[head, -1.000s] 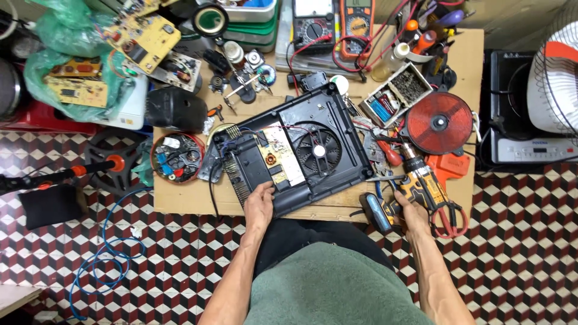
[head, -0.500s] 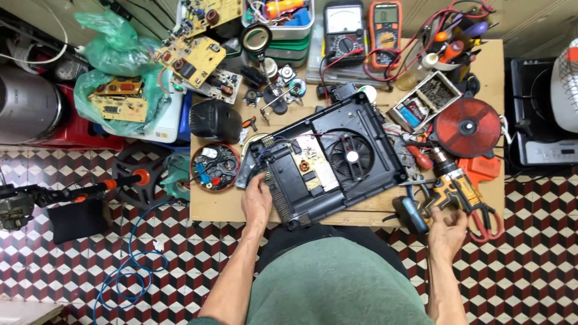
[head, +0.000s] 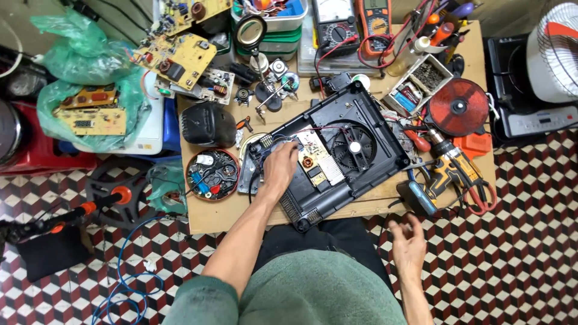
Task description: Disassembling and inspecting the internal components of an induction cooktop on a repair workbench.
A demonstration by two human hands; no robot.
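While over open cooker (head: 337, 157): L hand (head: 280, 167) touching; R hand (head: 408, 241) empty.

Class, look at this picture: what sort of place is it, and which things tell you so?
Most likely a small electronics repair bench: an opened black appliance with its fan and circuit board bared, loose yellow circuit boards, two multimeters and a cordless drill.

Black casing of the opened cooker (head: 337, 156) under my left hand (head: 280, 168), its board white and yellow, red coil disc (head: 462, 107) beside it, yellow-and-black drill (head: 453, 168), pale wooden bench (head: 229, 210), green bags (head: 84, 78), floor (head: 518, 241) chequered red, white and black.
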